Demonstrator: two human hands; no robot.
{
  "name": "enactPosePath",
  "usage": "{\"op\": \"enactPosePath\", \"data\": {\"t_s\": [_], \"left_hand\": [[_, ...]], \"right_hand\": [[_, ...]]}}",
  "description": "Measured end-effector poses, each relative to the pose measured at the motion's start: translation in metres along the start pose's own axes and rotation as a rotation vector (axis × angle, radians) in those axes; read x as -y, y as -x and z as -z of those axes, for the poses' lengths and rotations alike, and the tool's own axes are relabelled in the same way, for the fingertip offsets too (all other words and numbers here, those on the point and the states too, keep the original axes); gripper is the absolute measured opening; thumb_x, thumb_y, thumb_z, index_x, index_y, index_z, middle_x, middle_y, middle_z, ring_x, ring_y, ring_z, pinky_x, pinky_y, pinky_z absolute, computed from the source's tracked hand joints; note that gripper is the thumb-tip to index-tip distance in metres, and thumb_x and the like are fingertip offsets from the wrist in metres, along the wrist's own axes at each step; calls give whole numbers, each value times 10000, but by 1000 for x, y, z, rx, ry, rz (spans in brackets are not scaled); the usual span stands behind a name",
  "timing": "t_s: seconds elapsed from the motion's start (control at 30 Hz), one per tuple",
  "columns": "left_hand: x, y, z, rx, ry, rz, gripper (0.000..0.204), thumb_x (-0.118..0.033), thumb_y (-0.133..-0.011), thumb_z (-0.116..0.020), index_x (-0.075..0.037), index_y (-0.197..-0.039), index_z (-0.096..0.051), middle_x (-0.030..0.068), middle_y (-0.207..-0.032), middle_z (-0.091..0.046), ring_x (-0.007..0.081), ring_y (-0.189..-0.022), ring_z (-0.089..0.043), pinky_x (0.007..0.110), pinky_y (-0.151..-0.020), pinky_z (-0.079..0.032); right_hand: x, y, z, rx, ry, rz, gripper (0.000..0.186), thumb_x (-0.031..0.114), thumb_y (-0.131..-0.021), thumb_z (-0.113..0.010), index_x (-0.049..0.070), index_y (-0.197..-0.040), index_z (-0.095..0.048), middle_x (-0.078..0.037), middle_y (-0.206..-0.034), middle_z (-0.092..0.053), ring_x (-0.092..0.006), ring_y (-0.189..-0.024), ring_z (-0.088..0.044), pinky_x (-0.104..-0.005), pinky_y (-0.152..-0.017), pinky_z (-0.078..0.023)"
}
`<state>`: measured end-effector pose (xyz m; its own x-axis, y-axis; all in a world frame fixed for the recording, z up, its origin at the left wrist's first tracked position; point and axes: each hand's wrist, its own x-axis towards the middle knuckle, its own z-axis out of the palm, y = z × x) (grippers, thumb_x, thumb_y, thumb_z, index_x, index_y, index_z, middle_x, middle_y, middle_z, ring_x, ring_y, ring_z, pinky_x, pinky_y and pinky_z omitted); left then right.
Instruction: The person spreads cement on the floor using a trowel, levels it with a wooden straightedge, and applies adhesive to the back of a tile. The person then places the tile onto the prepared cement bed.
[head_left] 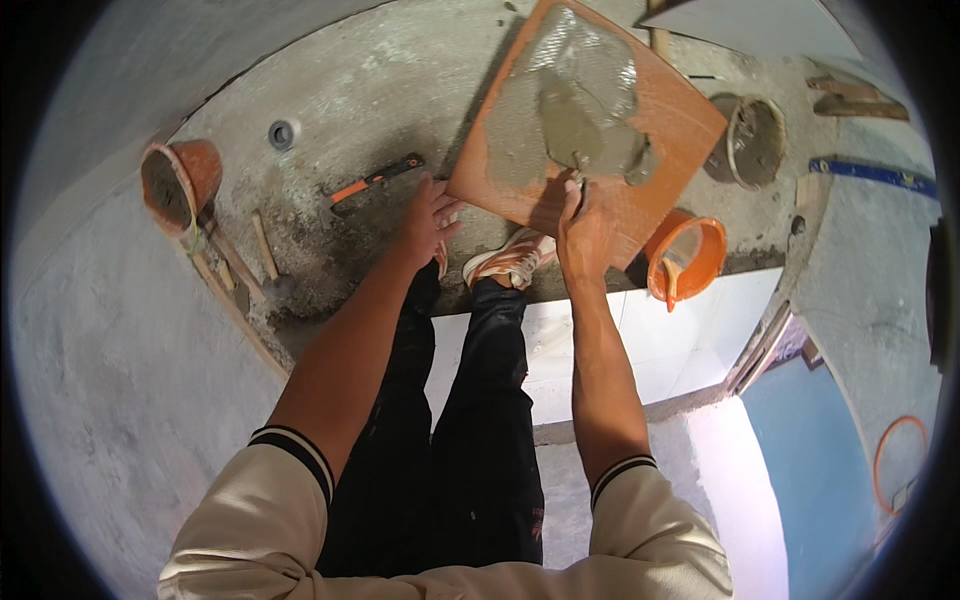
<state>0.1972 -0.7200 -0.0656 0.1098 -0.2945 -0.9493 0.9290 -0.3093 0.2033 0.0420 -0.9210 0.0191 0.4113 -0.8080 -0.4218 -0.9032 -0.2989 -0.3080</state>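
A large square tile [640,205] lies with its orange-brown back up, much of it coated in wet grey mortar [590,50]. My left hand [422,225] is at the tile's near left corner, the corner between its thumb and fingers. My right hand [588,225] grips the handle of a trowel over the near part of the tile. The mortar-smeared trowel blade [568,120] rests in the mortar. The trowel's handle is mostly hidden by my fingers. Left of the tile, on the rough floor, lies an orange-and-black hammer-like tool [375,180].
An orange bucket [718,245] with a brush [672,285] stands right of the tile; a mortar bucket [757,140] is beyond it. At left are another bucket [205,170] and a wooden-handled mallet [268,248]. White laid tiles [650,335] run behind my feet. A blue level [870,172] lies far right.
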Motion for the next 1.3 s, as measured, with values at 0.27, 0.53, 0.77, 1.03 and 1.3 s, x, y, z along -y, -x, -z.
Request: {"op": "enactPosePath", "data": {"t_s": [0.27, 0.53, 0.77, 1.03, 1.3], "left_hand": [[2, 0, 0, -110, 43, -13, 477, -408, -1094, -594, -93, -1447, -533, 89, -1396, -594, 253, -1354, -550, 455, -1104, -470], [-7, -6, -4, -57, 102, 14, 479, -347, -1120, -524, -39, -1486, -502, 126, -1457, -559, 293, -1391, -543, 440, -1145, -457], [7, -5, -4, -107, 80, -57, 517, -357, -1124, -553, -39, -1526, -487, 113, -1470, -574, 266, -1382, -555, 426, -1119, -456], [16, -21, -2, -159, -40, -55, 563, -446, -1083, -611, -72, -1495, -522, 103, -1449, -588, 270, -1370, -568, 407, -1141, -448], [15, -22, -12, -249, -56, -69, 499, -402, -1063, -674, -45, -1405, -607, 100, -1321, -663, 228, -1162, -688, 352, -958, -573]], "right_hand": [[-12, 38, -8, -63, -1232, -619, 506, 434, -1160, -380, -6, -1260, -609, -78, -772, -540, -170, -526, -525, -306, -475, -453], [30, -16, -42, -40, -419, -166, 546, 438, -1125, -449, -53, -1238, -658, -334, -1093, -711, -543, -1104, -642, -558, -975, -498], [-10, 63, -6, -106, -77, -45, 440, 422, -1086, -564, 35, -1243, -702, -226, -1110, -725, -451, -964, -711, -527, -787, -567], [6, -101, 58, -101, 50, 13, 431, 400, -1089, -541, 3, -1143, -697, -291, -1072, -719, -496, -977, -701, -584, -834, -544], [-90, -100, 82, -76, 8, -88, 482, 471, -1079, -522, 37, -1159, -716, -294, -1054, -729, -523, -1011, -685, -600, -878, -522]]}}
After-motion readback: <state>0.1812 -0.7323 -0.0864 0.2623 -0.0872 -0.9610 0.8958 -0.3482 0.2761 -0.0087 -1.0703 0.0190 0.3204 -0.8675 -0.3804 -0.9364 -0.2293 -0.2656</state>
